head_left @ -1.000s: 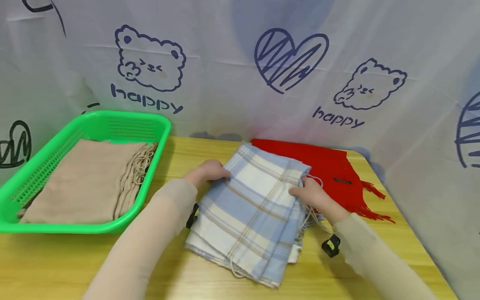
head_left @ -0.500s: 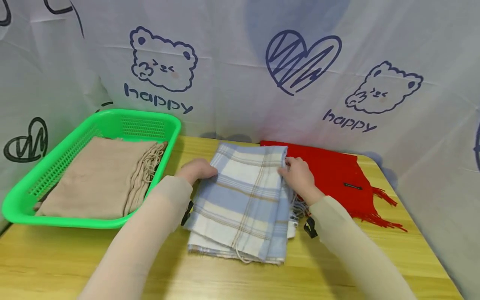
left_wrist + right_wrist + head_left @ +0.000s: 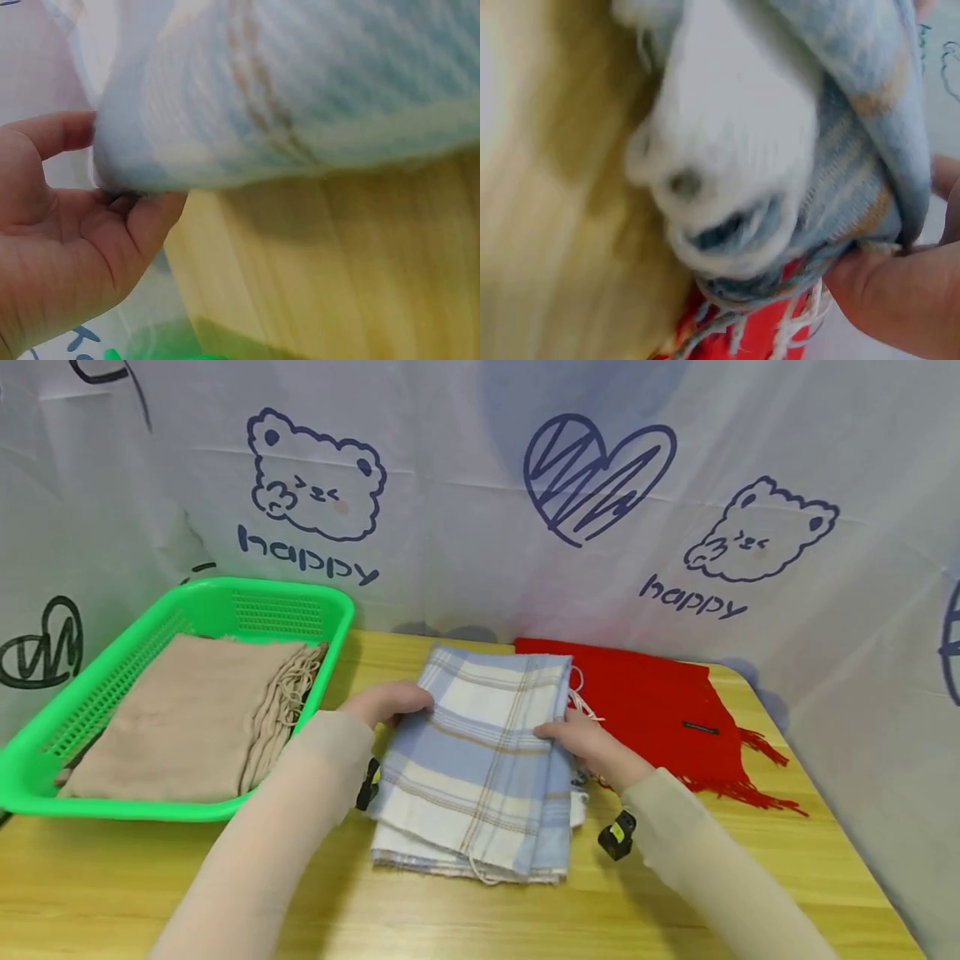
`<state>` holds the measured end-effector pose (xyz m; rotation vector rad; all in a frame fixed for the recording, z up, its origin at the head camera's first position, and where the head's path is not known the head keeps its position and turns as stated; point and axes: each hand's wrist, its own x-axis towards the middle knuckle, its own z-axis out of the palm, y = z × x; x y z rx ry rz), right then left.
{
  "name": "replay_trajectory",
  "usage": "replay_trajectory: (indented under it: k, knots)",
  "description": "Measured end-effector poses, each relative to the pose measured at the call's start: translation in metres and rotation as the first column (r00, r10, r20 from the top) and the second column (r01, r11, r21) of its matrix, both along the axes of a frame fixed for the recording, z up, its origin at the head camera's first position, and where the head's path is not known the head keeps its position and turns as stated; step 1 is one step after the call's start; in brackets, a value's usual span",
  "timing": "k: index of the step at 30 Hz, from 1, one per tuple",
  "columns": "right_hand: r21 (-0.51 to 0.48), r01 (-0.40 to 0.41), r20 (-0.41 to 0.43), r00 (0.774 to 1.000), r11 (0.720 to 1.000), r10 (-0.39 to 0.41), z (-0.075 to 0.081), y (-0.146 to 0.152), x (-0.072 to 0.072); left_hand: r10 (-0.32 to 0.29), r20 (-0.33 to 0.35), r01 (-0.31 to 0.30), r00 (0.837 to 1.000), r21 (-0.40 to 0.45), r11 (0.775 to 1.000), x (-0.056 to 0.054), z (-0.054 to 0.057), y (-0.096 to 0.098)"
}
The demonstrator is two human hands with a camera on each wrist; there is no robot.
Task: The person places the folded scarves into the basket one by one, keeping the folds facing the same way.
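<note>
- Here the folded blue-and-white plaid scarf [image 3: 480,760] is lying in the middle of the wooden table [image 3: 150,893], between the green basket [image 3: 45,760] on the left and the red scarf [image 3: 660,710] on the right, its right edge overlapping the red one.
- It is looking soft, light and floppy, several woolly layers thick, so it is likely sagging and sliding apart unless both side edges are being taken together, all layers at once.
- The left hand [image 3: 386,702] is gripping the left edge, thumb under and fingers over the fold.
- The right hand [image 3: 581,743] is pinching the right edge, where loose fringe is hanging out and could snag.
- A folded beige scarf [image 3: 180,718] is lying in the basket.
- A white printed cloth backdrop [image 3: 480,502] is hanging along the far side.
</note>
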<state>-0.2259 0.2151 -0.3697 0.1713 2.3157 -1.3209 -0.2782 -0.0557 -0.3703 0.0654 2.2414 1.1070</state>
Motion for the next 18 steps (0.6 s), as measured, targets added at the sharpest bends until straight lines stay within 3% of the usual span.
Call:
replay_trajectory:
  k: [2,3,5,8,9,11,12,13,17,18]
  knots:
    - [0.029,0.011,-0.042,0.999,1.0,-0.01,0.006,-0.005,-0.002,-0.002,0.017,0.002,1.0,0.018,1.0,-0.004,0.003,-0.001]
    - [0.043,0.011,-0.055,0.998,0.999,-0.008,0.009,-0.007,-0.003,-0.009,0.018,0.009,1.0,0.037,0.999,-0.013,-0.005,-0.003]
    - [0.07,0.007,-0.069,0.998,0.998,-0.002,0.015,-0.007,-0.003,-0.021,0.015,0.02,1.0,0.055,0.998,-0.039,-0.031,-0.007]
    - [0.093,-0.014,-0.101,0.995,0.996,0.023,0.023,-0.007,-0.003,-0.052,-0.015,0.053,0.999,0.039,0.998,-0.086,-0.083,-0.015]
    - [0.105,-0.014,-0.111,0.993,0.994,0.025,0.025,-0.008,-0.003,-0.05,-0.027,0.05,0.998,0.023,0.998,-0.098,-0.094,-0.016]
    - [0.129,-0.014,-0.136,0.99,0.992,0.032,0.031,-0.008,-0.002,-0.056,-0.049,0.056,0.997,0.003,0.998,-0.105,-0.095,-0.017]
    - [0.141,-0.014,-0.148,0.988,0.99,0.035,0.034,-0.009,-0.002,-0.054,-0.063,0.053,0.997,-0.015,0.998,-0.1,-0.086,-0.016]
    - [0.149,-0.007,-0.152,0.988,0.989,0.03,0.037,-0.009,-0.002,-0.047,-0.069,0.045,0.997,-0.033,0.998,-0.089,-0.068,-0.015]
    - [0.15,0.03,-0.145,0.989,0.988,-0.008,0.049,-0.011,-0.002,-0.058,-0.115,0.053,0.992,-0.046,0.998,-0.03,0.019,-0.005]
    - [0.148,0.038,-0.141,0.99,0.988,-0.017,0.052,-0.011,-0.003,-0.052,-0.128,0.045,0.99,-0.055,0.997,-0.018,0.037,-0.003]
